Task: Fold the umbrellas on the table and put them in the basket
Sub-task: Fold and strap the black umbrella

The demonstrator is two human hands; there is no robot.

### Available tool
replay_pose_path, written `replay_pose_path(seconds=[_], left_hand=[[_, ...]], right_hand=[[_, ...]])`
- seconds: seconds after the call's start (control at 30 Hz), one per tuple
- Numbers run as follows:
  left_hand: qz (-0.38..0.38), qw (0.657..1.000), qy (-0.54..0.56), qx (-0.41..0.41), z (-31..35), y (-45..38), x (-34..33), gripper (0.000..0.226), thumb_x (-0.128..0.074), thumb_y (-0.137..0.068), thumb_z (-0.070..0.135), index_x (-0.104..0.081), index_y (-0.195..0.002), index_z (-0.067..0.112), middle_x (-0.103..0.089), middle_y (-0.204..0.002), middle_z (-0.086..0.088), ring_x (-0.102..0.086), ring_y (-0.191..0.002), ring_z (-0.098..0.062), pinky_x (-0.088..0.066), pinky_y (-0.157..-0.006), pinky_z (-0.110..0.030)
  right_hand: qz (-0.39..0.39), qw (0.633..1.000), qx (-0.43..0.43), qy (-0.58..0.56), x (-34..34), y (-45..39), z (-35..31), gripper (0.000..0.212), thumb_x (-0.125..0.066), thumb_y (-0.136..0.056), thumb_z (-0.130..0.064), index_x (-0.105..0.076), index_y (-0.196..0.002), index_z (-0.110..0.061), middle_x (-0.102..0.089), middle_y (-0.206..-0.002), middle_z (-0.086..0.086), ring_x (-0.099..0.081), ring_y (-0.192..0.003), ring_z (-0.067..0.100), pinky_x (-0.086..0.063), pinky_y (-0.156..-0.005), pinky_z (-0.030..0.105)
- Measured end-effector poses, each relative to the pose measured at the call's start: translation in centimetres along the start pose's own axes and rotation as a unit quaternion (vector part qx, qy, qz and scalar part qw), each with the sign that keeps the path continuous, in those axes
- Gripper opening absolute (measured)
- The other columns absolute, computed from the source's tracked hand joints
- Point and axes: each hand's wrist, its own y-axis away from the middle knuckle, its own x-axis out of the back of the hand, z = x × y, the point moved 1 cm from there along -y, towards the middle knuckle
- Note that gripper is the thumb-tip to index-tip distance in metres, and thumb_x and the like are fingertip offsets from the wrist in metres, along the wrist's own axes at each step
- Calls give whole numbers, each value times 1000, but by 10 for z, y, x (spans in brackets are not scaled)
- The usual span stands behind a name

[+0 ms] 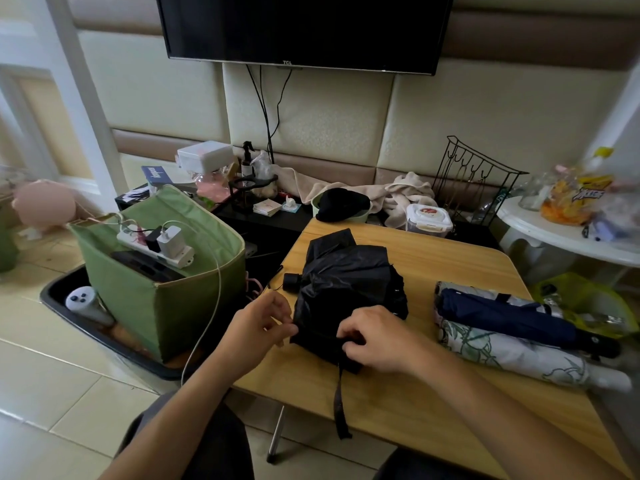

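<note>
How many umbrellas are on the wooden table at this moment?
3: a black umbrella mid-table under both hands, a navy umbrella at the right edge, and a white patterned umbrella beside it, nearer the camera.

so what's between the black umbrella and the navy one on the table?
Head view: only bare tabletop lies between the black umbrella and the navy umbrella.

The television (304, 29) is cut off at the top edge; the snack bag (575, 199) is blurred.
</note>
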Motion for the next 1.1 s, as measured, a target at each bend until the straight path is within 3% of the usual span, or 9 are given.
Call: replay_pose_path(seconds=[0.13, 0.2, 0.33, 0.5, 0.67, 0.73, 0.9, 1.03, 1.1], left_hand=[[4, 998, -59, -28, -1, 0, 4, 33, -77, -89, 20, -53, -109, 29, -71, -89, 14, -68, -75, -11, -57, -69, -26], [16, 994, -90, -52, -3, 1, 5, 33, -74, -92, 23, -51, -114, 30, -71, -87, 14, -65, -79, -7, -51, -67, -18], [32, 992, -96, -78, -1, 2, 6, 33, -71, -94, 22, -54, -121, 29, -69, -91, 16, -64, -86, -4, -45, -69, -11], [29, 996, -59, -65, 0, 3, 3, 60, -78, -88, 21, -46, -136, 39, -72, -101, 19, -65, -89, -7, -45, -73, -12], [70, 990, -92, -86, 1, 2, 4, 33, -74, -92, 18, -67, -117, 38, -71, -89, 18, -64, -88, -7, -45, -72, -10], [71, 983, -124, -112, 2, 1, 2, 23, -71, -94, 19, -73, -108, 38, -66, -95, 20, -62, -87, -7, -44, -72, -10], [100, 979, -143, -108, 0, -2, 1, 13, -68, -95, 23, -73, -102, 34, -58, -100, 22, -59, -88, -5, -43, -75, -11], [112, 977, -140, -119, 1, -3, -1, 12, -66, -97, 24, -73, -102, 33, -58, -97, 20, -59, -88, -6, -43, -74, -12], [118, 976, -136, -121, 1, -4, -1, 12, -66, -97, 24, -74, -102, 31, -58, -96, 19, -59, -88, -7, -43, -74, -13]], right_hand=[[26, 999, -21, -42, 2, 1, 5, 15, -60, -100, -24, -68, -112, -25, -69, -98, -8, -61, -75, 4, -50, -64, 28], [44, 998, -19, -49, 3, 1, 6, 6, -59, -102, -25, -64, -103, -25, -70, -89, -7, -64, -73, 8, -54, -65, 33], [79, 995, -7, -55, 5, 1, 7, 18, -53, -106, -26, -62, -90, -26, -63, -79, -8, -57, -66, 8, -44, -61, 29], [104, 990, 16, -98, 5, 1, 9, 23, -50, -108, -24, -59, -87, -21, -56, -80, -10, -51, -71, 5, -36, -63, 23], [124, 983, 28, -132, 8, 6, 8, 21, -60, -101, -46, -57, -98, -25, -59, -84, -8, -53, -68, 7, -43, -62, 27], [110, 988, 36, -104, 9, 10, 7, 37, -71, -89, -57, -50, -103, -30, -57, -91, -10, -51, -70, 4, -44, -62, 24], [103, 990, 73, -66, 5, 10, 11, 22, -73, -92, -39, -51, -95, -33, -57, -94, -13, -54, -75, 8, -54, -71, 41], [107, 986, 87, -93, 3, 14, 11, 45, -70, -84, -66, -48, -105, -34, -52, -99, -19, -52, -81, 2, -48, -69, 23], [108, 988, 92, -67, -1, 14, 9, 46, -71, -83, -65, -43, -105, -35, -48, -102, -20, -51, -87, 3, -49, -73, 25]])
